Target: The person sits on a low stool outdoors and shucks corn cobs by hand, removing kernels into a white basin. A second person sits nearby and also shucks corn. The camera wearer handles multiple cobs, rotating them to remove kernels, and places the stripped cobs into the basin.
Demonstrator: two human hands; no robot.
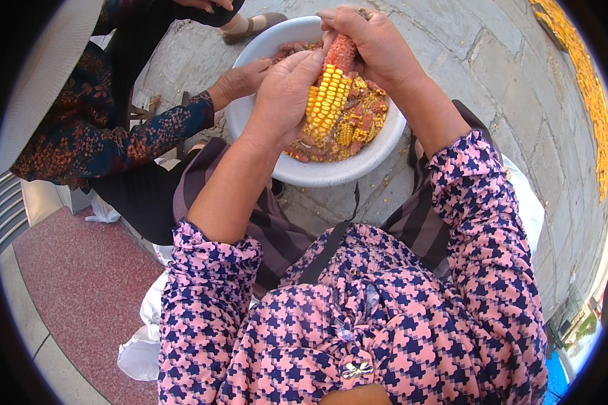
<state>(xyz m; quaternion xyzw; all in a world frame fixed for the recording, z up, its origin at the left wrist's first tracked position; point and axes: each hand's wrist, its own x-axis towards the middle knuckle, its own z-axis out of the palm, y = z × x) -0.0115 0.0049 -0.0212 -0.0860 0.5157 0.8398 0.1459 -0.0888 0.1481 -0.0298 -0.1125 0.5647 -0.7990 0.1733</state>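
Between my two hands, above a white plastic basin [314, 174], is a partly shelled corn cob [330, 96]. Yellow kernels cover its lower part, while the upper part is bare and reddish. My left hand [289, 93] grips the kernel-covered side, thumb laid along the cob. Around the bare upper end, my right hand [372, 48] is closed; a small brownish tip shows above its fingers. Loose kernels and pieces of cob [365, 119] fill the basin beneath. Parts of both hands' fingers are hidden behind the cob.
Another person's hand [240, 81] reaches to the basin's left rim, its sleeve patterned with flowers. That person's pale hat [50, 76] fills the upper left. Stone paving [511, 101] surrounds the basin. Yellow corn [582, 86] lies along the far right. White bags [144, 349] sit beside my legs.
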